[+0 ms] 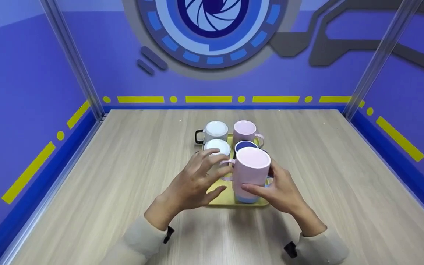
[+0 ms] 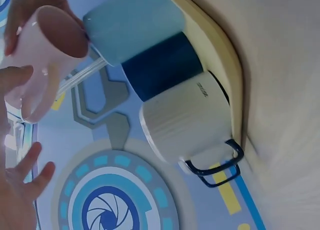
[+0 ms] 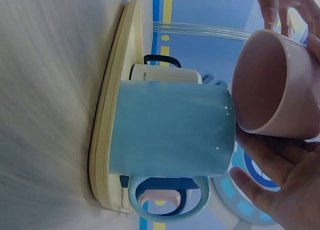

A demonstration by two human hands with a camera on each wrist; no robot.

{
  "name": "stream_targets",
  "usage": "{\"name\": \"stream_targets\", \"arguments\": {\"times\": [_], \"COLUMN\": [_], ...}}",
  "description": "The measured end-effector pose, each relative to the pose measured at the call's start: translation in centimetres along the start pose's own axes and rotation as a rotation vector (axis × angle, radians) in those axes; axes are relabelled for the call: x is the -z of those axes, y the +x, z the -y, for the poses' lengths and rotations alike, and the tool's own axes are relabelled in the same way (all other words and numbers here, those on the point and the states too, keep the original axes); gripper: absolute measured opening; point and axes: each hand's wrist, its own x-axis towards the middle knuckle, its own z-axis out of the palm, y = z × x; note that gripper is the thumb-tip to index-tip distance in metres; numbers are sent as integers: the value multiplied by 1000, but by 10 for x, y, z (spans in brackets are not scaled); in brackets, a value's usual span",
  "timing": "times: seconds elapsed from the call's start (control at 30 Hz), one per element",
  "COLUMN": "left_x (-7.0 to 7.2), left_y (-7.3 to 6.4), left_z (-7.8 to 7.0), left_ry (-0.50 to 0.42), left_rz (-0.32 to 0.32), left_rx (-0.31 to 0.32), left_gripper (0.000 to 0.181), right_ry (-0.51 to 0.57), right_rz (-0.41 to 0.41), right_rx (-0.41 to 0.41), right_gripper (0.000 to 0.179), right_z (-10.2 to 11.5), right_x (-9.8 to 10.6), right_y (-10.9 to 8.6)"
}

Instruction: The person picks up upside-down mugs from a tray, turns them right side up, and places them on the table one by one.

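My right hand (image 1: 285, 187) grips a pink mug (image 1: 252, 173), thumb on its near side. Both wrist views show the mug's opening facing down, over a light blue mug (image 3: 170, 130). To its left is my left hand (image 1: 197, 178), fingers spread, close to the pink mug's handle (image 2: 47, 85). The light blue mug stands on a yellow tray (image 1: 223, 198), mostly hidden by the pink mug in the head view. Behind it on the tray are a navy mug (image 2: 162, 65), a white mug (image 2: 187, 117) with a black handle, another white mug (image 1: 216, 130) and a second pink mug (image 1: 244, 130).
The tray lies on a light wood table (image 1: 142, 154). Purple-blue panels with yellow dashes enclose its back and sides, meeting at metal posts (image 1: 76, 55). The second pink mug's handle (image 1: 260, 140) and the rear white mug's black handle (image 1: 198, 136) stick outward.
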Motion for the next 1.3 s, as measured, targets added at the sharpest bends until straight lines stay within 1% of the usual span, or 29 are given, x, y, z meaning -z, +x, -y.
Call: {"name": "stream_targets", "arguments": {"times": [0.07,0.17,0.3,0.5,0.67,0.9,1.03,1.2,1.3], "left_x": [-1,-3,-7,-10,-11,-11,-10,-10,-10], "left_y": [-2,-4,-6,-7,-7,-4,-3,-2,-1], "left_z": [0,0,0,0,1,2,1,0,-1], "left_ry": [69,151,228,301,304,273,248,221,195], "left_rz": [18,61,97,104,107,52,33,-1,-10], "left_rx": [-40,-67,-87,-113,-134,-180,-198,-222,-217], "left_gripper": [47,35,30,24,22,17,15,17,18], "right_ry": [6,15,26,55,71,109,149,216,245], "right_rz": [-6,-13,-9,16,18,25,34,71,91], "right_rx": [-9,-18,-34,-39,-33,-53,-31,8,30], "right_gripper": [78,75,72,67,59,49,49,46,46], "right_z": [1,2,4,6,6,6,4,2,0], "right_x": [0,0,0,-1,0,-1,0,3,5], "right_y": [0,-1,-1,-2,-2,-3,-5,-7,-7]}}
